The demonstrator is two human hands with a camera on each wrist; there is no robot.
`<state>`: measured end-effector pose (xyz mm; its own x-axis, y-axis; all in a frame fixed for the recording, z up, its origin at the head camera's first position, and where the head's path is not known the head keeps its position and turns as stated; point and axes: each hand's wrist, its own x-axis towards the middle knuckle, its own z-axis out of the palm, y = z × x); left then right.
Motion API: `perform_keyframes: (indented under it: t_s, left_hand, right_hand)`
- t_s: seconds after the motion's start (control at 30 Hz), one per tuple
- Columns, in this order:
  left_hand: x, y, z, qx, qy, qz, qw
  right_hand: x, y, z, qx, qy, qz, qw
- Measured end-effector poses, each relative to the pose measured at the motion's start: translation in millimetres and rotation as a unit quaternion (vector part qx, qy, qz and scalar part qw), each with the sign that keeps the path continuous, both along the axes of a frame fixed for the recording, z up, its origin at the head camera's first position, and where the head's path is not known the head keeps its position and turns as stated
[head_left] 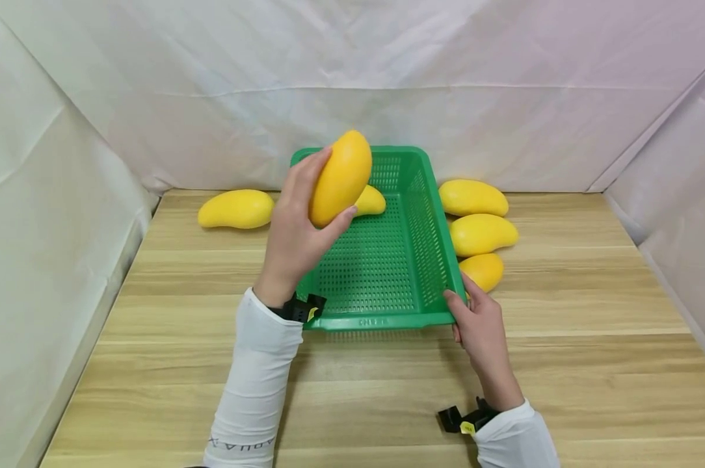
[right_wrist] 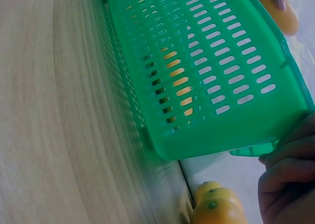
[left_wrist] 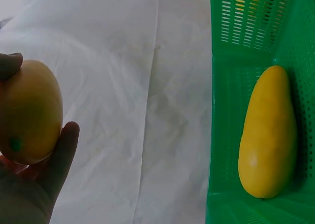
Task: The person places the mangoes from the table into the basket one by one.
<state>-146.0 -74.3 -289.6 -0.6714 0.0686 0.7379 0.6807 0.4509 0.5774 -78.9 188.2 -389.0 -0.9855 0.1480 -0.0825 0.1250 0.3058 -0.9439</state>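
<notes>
My left hand (head_left: 296, 224) grips a yellow mango (head_left: 342, 177) above the green basket (head_left: 382, 321), fingers on one side and thumb on the other. The same held mango (left_wrist: 32, 111) shows its stem end in the left wrist view. Another mango (left_wrist: 269, 135) lies inside the basket near its far wall, partly hidden in the head view by the held one. At the basket's near right corner, my right hand (head_left: 482, 328) pinches the rim, thumb on top and fingers beneath. In the right wrist view the basket's near wall (right_wrist: 236, 135) appears tilted against the wooden table.
Three mangoes (head_left: 482, 235) lie in a column on the table to the right of the basket, the nearest partly behind my right hand. One more mango (head_left: 237, 209) lies to the left. White cloth (head_left: 387, 58) hangs behind and at both sides of the wooden table (head_left: 376, 396).
</notes>
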Motion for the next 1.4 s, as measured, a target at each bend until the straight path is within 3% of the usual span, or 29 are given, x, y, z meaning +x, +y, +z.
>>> perform_keyframes:
  t_s: [0.1,0.23,0.47,0.9,1.23,1.4]
  left_hand:
    - [-9.0,-2.6,-12.0,-0.02,0.001,-0.004,0.9998]
    - [-8.6,-4.6,-13.4,-0.035,-0.016,-0.008,0.9992]
    - [-11.2,-5.6,-19.8,-0.091,-0.091,0.002,0.9917]
    - [-15.6,-7.3,-31.3,-0.12,-0.131,0.012,0.9839]
    - [-18.4,-9.8,-40.9,-0.191,-0.17,0.022,0.9666]
    - [-21.0,-9.3,-42.6,-0.221,-0.194,0.031,0.9553]
  right_hand:
    - [0.4,-0.9,0.4,0.002,0.0,0.001,1.0]
    - [-0.2,-1.4,-2.9,0.003,-0.003,0.008,1.0]
    - [-0.8,-2.6,-2.0,-0.01,-0.012,0.012,0.9998]
    - [-7.2,-4.2,-2.5,-0.001,-0.01,0.032,0.9994]
    - [-7.0,-5.5,-3.4,0.019,-0.031,0.034,0.9988]
    - [-6.7,-11.3,8.0,0.02,-0.032,0.037,0.9986]
